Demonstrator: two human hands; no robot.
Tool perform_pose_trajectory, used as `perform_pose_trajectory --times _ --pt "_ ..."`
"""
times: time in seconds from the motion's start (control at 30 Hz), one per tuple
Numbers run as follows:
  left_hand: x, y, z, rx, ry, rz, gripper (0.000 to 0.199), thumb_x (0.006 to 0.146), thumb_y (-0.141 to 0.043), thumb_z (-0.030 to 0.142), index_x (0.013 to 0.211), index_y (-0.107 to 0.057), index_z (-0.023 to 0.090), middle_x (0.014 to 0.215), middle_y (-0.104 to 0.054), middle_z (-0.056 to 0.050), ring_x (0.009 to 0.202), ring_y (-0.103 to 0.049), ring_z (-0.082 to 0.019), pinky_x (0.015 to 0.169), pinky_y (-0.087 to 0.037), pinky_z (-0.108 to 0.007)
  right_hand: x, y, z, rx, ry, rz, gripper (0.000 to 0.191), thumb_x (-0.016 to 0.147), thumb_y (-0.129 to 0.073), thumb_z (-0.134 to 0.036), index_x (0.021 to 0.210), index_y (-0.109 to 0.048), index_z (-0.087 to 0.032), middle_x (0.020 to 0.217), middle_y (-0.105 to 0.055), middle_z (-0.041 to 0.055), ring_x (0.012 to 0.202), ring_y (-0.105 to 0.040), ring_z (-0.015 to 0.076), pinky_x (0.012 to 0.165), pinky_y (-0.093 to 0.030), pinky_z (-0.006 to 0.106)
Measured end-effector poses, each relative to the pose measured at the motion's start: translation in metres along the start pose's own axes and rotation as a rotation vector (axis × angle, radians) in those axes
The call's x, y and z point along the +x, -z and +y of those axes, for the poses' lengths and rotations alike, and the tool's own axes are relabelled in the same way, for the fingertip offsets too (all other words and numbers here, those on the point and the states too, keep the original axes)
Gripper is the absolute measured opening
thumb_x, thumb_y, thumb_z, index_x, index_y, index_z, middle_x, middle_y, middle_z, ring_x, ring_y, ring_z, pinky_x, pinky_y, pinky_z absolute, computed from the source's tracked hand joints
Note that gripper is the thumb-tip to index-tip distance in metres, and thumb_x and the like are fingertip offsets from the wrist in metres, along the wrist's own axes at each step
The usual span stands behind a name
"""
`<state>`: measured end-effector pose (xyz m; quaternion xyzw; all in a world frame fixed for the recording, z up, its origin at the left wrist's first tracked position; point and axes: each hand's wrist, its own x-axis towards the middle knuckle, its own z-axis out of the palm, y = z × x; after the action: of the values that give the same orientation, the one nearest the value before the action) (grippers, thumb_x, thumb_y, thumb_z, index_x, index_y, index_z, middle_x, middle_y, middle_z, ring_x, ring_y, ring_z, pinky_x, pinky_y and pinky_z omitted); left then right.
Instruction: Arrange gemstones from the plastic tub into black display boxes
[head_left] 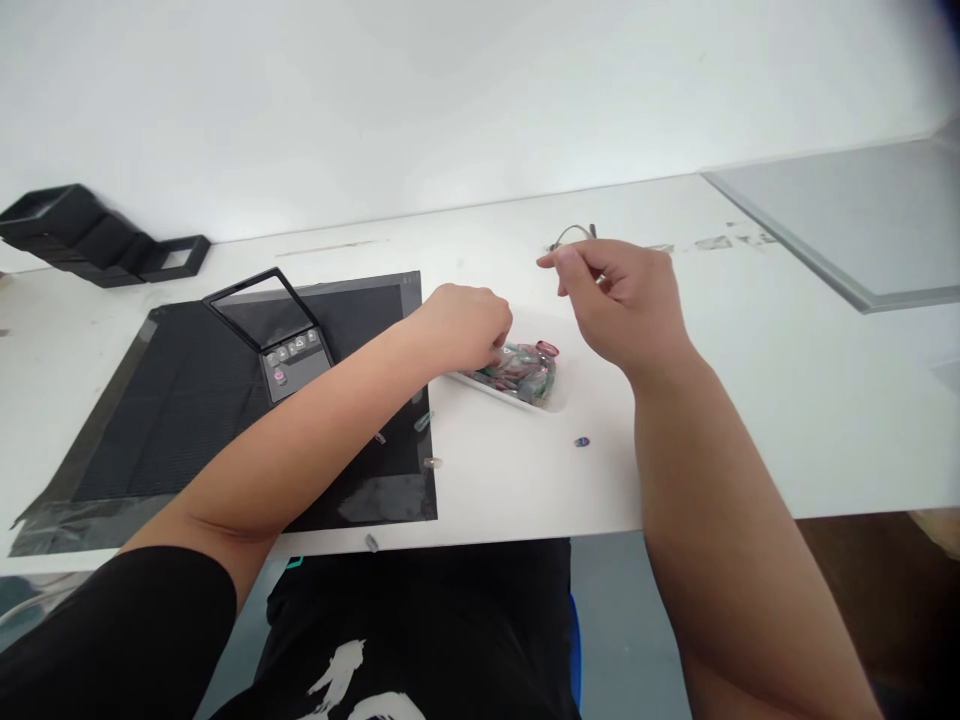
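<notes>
My left hand (469, 325) reaches into a white tray (556, 404), its fingers curled down and the fingertips partly hidden among a heap of colourful false nails (525, 372). Right of the tray, my right hand (619, 290) is raised over the table. Its thumb and forefinger are pressed together and the other fingers are bent; anything between them is too small to tell. An opened black case (311, 365) with a clear lid lies on a black mat (172, 400). Several pale false nails and a pink one sit inside it, partly behind my left forearm.
Loose false nails lie on the mat's right edge, by the table's front edge, and at right a blue one (582, 441). Black frames (82, 235) are stacked at the far left. A thin cable (574, 232) lies behind my right hand. A grey panel (855, 220) covers the back right.
</notes>
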<state>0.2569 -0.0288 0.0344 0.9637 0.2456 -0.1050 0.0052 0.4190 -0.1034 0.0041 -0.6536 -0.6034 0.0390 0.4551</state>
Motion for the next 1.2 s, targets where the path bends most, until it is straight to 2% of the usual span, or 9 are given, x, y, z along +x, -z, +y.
perform_pose_trajectory --times 0.1,0.23,0.43,0.5,0.57,0.7,0.83,1.0,1.2 --pt "-0.001 0.002 -0.002 -0.01 -0.005 -0.025 0.023 0.081 -0.06 0.023 0.097 -0.077 0.025 0.1 -0.074 -0.002 0.088 -0.065 -0.019 0.068 -0.041 -0.026 0.0 -0.001 0.001 -0.006 -0.019 -0.019 0.031 0.099 -0.05 -0.034 0.08 -0.072 -0.022 0.078 -0.071 0.0042 0.069 -0.06 0.0172 0.058 -0.039 0.032" --pt "-0.001 -0.001 -0.002 -0.004 0.004 0.023 0.024 0.08 -0.055 0.019 0.09 -0.077 0.024 0.096 -0.075 -0.002 0.084 -0.065 -0.018 0.064 -0.039 -0.027 0.0 -0.002 0.002 -0.015 -0.012 -0.05 0.031 0.099 -0.05 -0.035 0.083 -0.073 -0.021 0.074 -0.069 0.004 0.07 -0.06 0.0178 0.059 -0.039 0.032" --pt "-0.006 -0.007 -0.006 -0.103 -0.058 0.137 0.018 0.078 -0.056 0.028 0.082 -0.071 0.019 0.083 -0.072 -0.002 0.073 -0.059 -0.015 0.063 -0.036 -0.027 0.0 -0.002 0.001 -0.018 -0.017 -0.08 0.032 0.098 -0.05 -0.036 0.083 -0.073 -0.02 0.069 -0.063 0.0029 0.069 -0.059 0.0174 0.06 -0.039 0.032" --pt "-0.012 -0.004 -0.01 -0.248 -0.08 0.186 0.017 0.077 -0.057 0.032 0.081 -0.068 0.02 0.079 -0.07 0.0 0.069 -0.056 -0.013 0.062 -0.035 -0.027 0.0 -0.001 0.0 -0.027 -0.035 -0.074 0.031 0.098 -0.05 -0.036 0.085 -0.073 -0.02 0.069 -0.062 0.0026 0.068 -0.057 0.0169 0.059 -0.037 0.031" --pt "-0.018 0.002 -0.013 -0.516 -0.1 0.194 0.014 0.077 -0.058 0.032 0.079 -0.064 0.02 0.076 -0.066 0.001 0.065 -0.052 -0.011 0.06 -0.035 -0.026 0.0 0.0 -0.001 -0.04 -0.04 -0.074 0.03 0.098 -0.05 -0.035 0.084 -0.072 -0.02 0.069 -0.061 0.0023 0.064 -0.053 0.0153 0.058 -0.035 0.031" --pt "-0.033 0.012 -0.012 -1.216 -0.172 0.143 0.008 0.082 -0.053 0.022 0.075 -0.05 0.019 0.065 -0.053 0.002 0.056 -0.044 -0.007 0.053 -0.033 -0.023 -0.001 0.001 -0.007 -0.088 -0.02 -0.104 0.033 0.097 -0.051 -0.036 0.073 -0.068 -0.022 0.064 -0.054 0.0005 0.056 -0.04 0.0132 0.056 -0.03 0.031" --pt "-0.055 0.017 -0.003 -1.634 -0.297 0.054 0.009 0.084 -0.049 0.018 0.077 -0.044 0.019 0.058 -0.047 0.003 0.05 -0.041 -0.007 0.048 -0.028 -0.023 -0.002 0.003 -0.013 -0.08 -0.057 -0.149 0.032 0.094 -0.053 -0.037 0.068 -0.064 -0.022 0.058 -0.045 -0.0022 0.052 -0.033 0.0121 0.056 -0.03 0.031" --pt "-0.095 0.023 0.008 -1.89 -0.506 0.086 0.014 0.091 -0.046 0.022 0.078 -0.041 0.021 0.059 -0.042 0.005 0.05 -0.037 -0.006 0.048 -0.029 -0.021 -0.004 0.005 -0.017 -0.064 -0.149 -0.159 0.02 0.09 -0.057 -0.033 0.081 -0.071 -0.02 0.064 -0.052 -0.0016 0.054 -0.037 0.0108 0.06 -0.036 0.031" --pt "-0.139 0.022 0.008 -1.833 -0.518 0.215 0.01 0.09 -0.056 0.021 0.08 -0.052 0.02 0.061 -0.044 0.007 0.049 -0.037 -0.004 0.048 -0.034 -0.021 -0.006 -0.002 -0.012 -0.118 -0.223 -0.127 0.022 0.087 -0.061 -0.036 0.089 -0.076 -0.021 0.073 -0.065 0.0023 0.059 -0.048 0.013 0.064 -0.043 0.032"
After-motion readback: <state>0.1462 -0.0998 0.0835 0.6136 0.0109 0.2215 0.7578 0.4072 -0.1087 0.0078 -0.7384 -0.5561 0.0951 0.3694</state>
